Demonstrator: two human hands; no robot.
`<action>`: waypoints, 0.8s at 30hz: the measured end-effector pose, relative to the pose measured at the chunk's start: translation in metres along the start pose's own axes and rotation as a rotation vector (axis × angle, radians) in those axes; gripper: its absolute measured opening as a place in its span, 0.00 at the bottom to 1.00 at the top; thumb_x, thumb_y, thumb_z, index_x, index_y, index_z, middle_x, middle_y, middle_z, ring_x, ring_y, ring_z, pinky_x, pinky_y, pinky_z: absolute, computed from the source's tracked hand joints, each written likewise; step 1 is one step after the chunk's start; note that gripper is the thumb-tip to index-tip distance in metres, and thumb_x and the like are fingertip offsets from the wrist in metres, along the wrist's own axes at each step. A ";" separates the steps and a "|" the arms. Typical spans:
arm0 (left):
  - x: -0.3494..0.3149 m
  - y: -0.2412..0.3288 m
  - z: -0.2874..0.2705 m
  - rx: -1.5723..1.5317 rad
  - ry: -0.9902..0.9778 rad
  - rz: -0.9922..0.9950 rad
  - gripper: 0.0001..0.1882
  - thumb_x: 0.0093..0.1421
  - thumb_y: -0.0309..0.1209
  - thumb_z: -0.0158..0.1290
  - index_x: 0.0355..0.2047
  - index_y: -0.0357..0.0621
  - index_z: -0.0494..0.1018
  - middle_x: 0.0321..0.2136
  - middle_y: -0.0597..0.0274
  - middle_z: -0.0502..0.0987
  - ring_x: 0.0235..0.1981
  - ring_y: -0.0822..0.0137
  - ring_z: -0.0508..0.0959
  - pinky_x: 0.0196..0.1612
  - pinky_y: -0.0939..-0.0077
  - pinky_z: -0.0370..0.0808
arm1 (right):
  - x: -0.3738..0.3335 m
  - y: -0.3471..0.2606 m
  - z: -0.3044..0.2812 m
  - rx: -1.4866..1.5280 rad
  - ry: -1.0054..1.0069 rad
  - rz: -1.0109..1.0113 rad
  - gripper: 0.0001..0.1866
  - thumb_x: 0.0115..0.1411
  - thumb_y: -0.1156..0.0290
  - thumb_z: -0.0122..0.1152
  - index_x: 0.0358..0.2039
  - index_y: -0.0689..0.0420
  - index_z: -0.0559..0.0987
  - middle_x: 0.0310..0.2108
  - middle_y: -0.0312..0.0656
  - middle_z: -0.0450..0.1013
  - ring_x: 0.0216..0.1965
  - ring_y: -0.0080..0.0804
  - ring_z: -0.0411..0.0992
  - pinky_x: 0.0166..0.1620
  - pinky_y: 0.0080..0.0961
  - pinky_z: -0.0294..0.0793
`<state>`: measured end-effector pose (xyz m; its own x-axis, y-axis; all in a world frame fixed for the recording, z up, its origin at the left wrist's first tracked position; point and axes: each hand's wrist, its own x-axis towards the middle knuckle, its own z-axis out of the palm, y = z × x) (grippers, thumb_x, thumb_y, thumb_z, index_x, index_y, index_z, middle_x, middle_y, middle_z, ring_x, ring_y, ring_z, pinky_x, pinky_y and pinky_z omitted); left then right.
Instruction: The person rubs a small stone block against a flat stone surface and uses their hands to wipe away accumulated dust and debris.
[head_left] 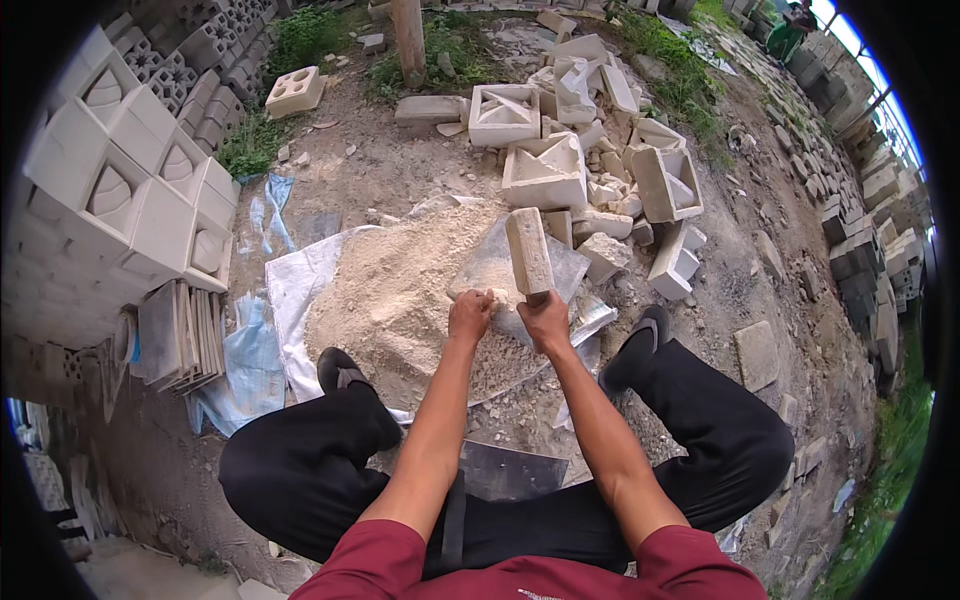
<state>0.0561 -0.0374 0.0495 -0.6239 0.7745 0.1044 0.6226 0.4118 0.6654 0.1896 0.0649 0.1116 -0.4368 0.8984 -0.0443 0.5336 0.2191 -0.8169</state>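
Observation:
My right hand (544, 322) is closed round the lower end of a dusty, tan rectangular block (529, 252), which it holds upright and slightly tilted. To its left, my left hand (471, 317) is closed, its fingers curled beside small pale crumbs; what they hold, if anything, I cannot make out. Both hands are above a grey flat plate (568, 268) strewn with pale powder. Against the plate's left side lies a heap of pale, crumbly powder (390, 275), spread on a white woven sheet (290, 300).
Broken cream-coloured blocks (545, 170) are piled beyond the plate. Stacked moulded blocks (130, 180) form a wall at left, with thin boards (185, 335) leaning below. A wooden post (408, 40) stands at the back. A dark flat sheet (510, 470) lies between my legs.

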 end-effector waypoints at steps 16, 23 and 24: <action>0.000 -0.015 0.005 -0.070 0.013 0.012 0.08 0.58 0.30 0.56 0.36 0.42 0.80 0.29 0.47 0.78 0.33 0.49 0.78 0.38 0.61 0.74 | -0.004 -0.002 0.013 0.032 -0.083 0.054 0.20 0.44 0.64 0.66 0.34 0.67 0.78 0.31 0.54 0.78 0.35 0.45 0.79 0.39 0.34 0.76; 0.009 -0.016 -0.003 -0.029 -0.053 -0.037 0.14 0.57 0.36 0.58 0.39 0.41 0.79 0.32 0.48 0.77 0.37 0.50 0.77 0.42 0.61 0.74 | 0.000 0.018 0.014 -0.183 -0.339 0.138 0.22 0.45 0.61 0.65 0.37 0.65 0.80 0.36 0.59 0.77 0.42 0.52 0.77 0.45 0.37 0.75; 0.008 -0.016 -0.006 0.034 -0.077 -0.044 0.15 0.56 0.36 0.58 0.41 0.42 0.78 0.34 0.49 0.77 0.39 0.50 0.77 0.43 0.60 0.73 | 0.004 0.009 0.011 -0.218 -0.390 0.156 0.23 0.45 0.61 0.65 0.38 0.65 0.80 0.37 0.59 0.77 0.43 0.51 0.77 0.45 0.37 0.75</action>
<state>0.0385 -0.0404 0.0444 -0.6136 0.7894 0.0179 0.6121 0.4612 0.6424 0.1845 0.0667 0.0982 -0.5569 0.7259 -0.4037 0.7356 0.2053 -0.6455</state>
